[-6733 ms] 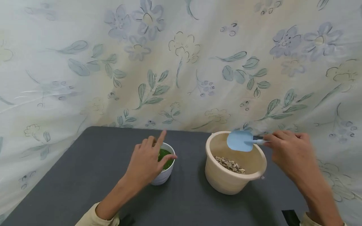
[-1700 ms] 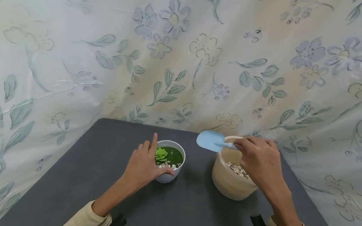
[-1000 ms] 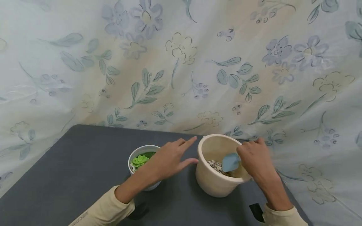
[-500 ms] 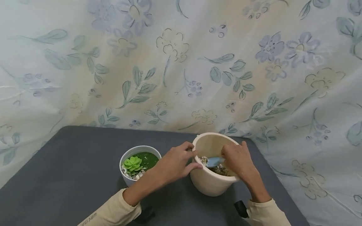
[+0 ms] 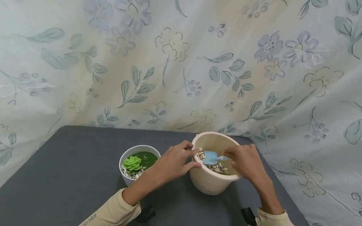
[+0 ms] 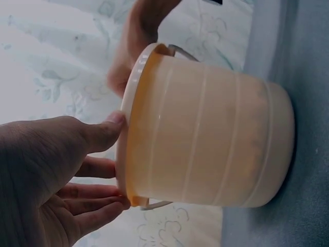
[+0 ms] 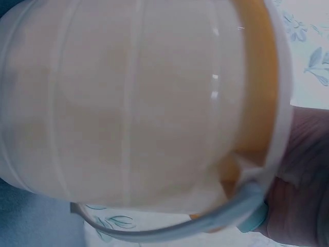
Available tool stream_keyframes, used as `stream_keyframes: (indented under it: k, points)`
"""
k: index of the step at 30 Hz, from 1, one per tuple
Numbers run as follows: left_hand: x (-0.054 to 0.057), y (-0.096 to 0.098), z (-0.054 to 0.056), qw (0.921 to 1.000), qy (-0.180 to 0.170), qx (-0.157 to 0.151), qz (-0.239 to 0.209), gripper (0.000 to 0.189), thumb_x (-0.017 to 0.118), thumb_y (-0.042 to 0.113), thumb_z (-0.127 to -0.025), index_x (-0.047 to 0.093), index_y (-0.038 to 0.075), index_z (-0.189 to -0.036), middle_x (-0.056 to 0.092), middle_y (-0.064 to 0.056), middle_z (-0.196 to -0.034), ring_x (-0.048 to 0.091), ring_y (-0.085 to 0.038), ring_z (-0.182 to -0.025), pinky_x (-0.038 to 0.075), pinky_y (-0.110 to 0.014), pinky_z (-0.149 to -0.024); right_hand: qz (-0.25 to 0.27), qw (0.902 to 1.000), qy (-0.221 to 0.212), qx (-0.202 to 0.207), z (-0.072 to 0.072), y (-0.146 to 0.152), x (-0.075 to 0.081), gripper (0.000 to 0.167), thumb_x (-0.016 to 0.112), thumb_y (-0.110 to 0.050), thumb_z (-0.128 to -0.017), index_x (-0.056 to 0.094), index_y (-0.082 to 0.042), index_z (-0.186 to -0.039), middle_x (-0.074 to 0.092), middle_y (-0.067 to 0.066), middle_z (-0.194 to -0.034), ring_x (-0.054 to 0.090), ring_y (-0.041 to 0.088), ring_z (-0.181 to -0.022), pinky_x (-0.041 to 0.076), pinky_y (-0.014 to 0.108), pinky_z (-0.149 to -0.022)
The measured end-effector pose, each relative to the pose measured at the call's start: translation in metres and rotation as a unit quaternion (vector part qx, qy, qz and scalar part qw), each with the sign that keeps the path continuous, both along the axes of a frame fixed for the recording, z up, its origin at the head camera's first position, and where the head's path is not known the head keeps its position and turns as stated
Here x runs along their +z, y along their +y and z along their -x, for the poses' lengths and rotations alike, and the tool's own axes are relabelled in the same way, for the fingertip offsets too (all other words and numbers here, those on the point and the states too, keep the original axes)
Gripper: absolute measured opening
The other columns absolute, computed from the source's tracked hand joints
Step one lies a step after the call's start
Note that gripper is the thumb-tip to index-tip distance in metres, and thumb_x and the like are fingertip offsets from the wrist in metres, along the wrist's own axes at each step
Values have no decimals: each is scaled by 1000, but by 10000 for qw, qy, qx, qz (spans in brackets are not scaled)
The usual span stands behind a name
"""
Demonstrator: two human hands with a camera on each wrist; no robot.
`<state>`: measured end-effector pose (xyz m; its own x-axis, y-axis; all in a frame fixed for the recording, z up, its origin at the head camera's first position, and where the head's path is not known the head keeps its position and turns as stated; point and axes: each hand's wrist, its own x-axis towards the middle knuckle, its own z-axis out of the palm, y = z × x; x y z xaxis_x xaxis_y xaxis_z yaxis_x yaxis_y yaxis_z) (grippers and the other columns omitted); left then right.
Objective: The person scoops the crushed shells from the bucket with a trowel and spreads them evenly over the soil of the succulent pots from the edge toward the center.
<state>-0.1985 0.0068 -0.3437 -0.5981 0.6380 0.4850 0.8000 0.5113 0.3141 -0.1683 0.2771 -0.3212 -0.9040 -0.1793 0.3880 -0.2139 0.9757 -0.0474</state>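
Observation:
A cream bucket (image 5: 209,185) stands on the dark table, with small pebbles (image 5: 220,169) in its bottom. My left hand (image 5: 172,161) holds the bucket's near-left rim; the left wrist view shows thumb and fingertips on that rim. Inside the bucket, my right hand (image 5: 245,160) grips the handle of a light blue hand trowel (image 5: 210,157). The blade points left, with pebbles (image 5: 200,154) at its tip by the bucket wall. In the right wrist view the bucket's side (image 7: 128,103) hides most of the trowel.
Left of the bucket, partly behind my left forearm, sits a white pot (image 5: 128,181) with a green succulent (image 5: 132,164), white stones and a green surface. A grey bucket handle (image 7: 205,222) hangs at the side. Floral cloth (image 5: 169,78) rises behind the dark table (image 5: 85,175).
The trowel has gone from beside the bucket down into the pebbles, then risen slightly toward the left wall. My left hand has moved from beside the white pot to the bucket rim.

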Motion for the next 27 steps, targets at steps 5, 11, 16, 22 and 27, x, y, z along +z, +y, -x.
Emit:
stream_keyframes:
  k: [5, 11, 16, 22, 27]
  points:
    - [-1, 1, -1, 10000, -21, -56, -71, 49, 77, 42, -93, 75, 11, -132, 68, -11, -128, 75, -19, -98, 61, -32, -80, 28, 9992, 348, 180, -7, 6, 4, 10, 81, -7, -88, 85, -16, -92, 80, 0, -81, 52, 9, -60, 36, 43, -74]
    - [-2, 1, -2, 9998, -134, -37, -166, 47, 78, 40, -93, 76, 11, -130, 68, -11, -128, 75, -22, -103, 62, -36, -83, -165, 9983, 518, 190, -11, 6, 11, 11, 81, -5, -87, 85, -15, -91, 77, 1, -75, 50, 9, -59, 31, 39, -70]
    - [-2, -2, -3, 9997, -145, -6, -171, 48, 78, 41, -93, 75, 11, -130, 68, -10, -128, 75, -21, -102, 62, -35, -83, -91, 9987, 479, 122, -13, 2, 16, 12, 80, -4, -88, 85, -14, -92, 75, 1, -75, 53, 12, -62, 31, 42, -72]
    - [-1, -7, -1, 9999, -85, -65, -126, 49, 77, 40, -95, 73, 10, -134, 67, -8, -128, 73, -18, -102, 60, -31, -81, 109, 9983, 547, 167, -16, 5, 17, 15, 81, -1, -86, 85, -15, -88, 75, 1, -75, 56, 15, -64, 30, 42, -74]
    - [-2, -9, 2, 9996, -72, -251, 100, 52, 74, 39, -98, 67, 11, -142, 63, -9, -137, 73, -18, -108, 60, -31, -85, 234, 9956, 852, 310, -20, 17, 15, 17, 81, 3, -83, 85, -13, -85, 76, 3, -74, 54, 10, -59, 36, 29, -65]
